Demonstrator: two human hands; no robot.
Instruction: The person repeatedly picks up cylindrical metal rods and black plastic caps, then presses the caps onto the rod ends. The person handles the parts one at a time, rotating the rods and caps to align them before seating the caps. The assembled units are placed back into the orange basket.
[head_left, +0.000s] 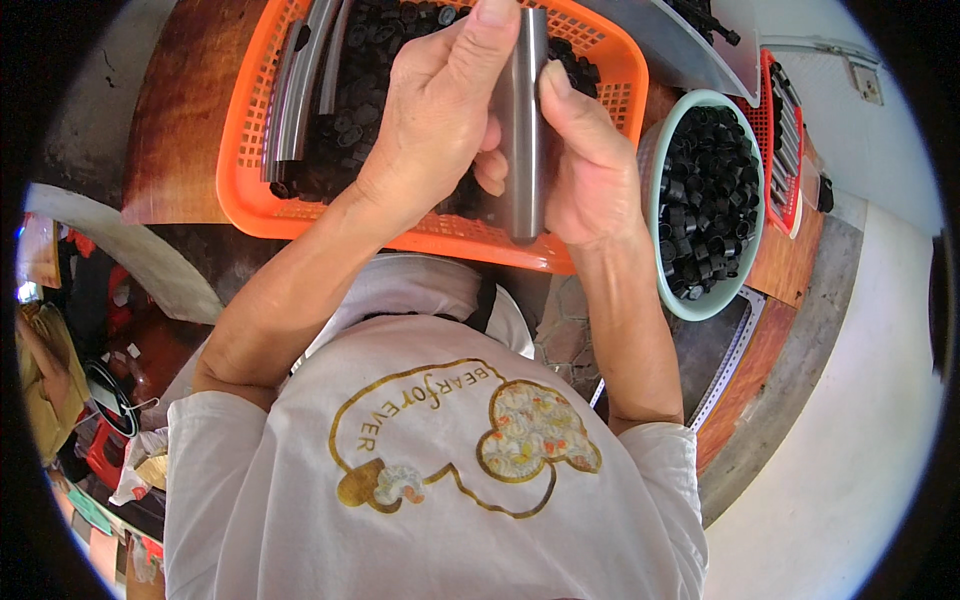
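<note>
A smooth grey metal tube [524, 130] stands lengthwise between my hands above the near part of an orange perforated basket [236, 203]. My left hand [435, 115] is closed round the tube's left side, with its thumb near the upper end. From the right, my right hand [593, 160] grips the same tube, thumb laid against it and its other fingers mostly hidden. Small black plastic pieces [365, 100] fill the basket below. Several more metal tubes [300, 85] lean along the basket's left side.
Right of the basket, a pale green bowl [657, 235] holds many black caps [708, 190]. Farther right sits a red basket [775, 190] with metal tubes. A translucent bin [680, 45] stands at the back. Another person's arm [45, 360] shows at the far left.
</note>
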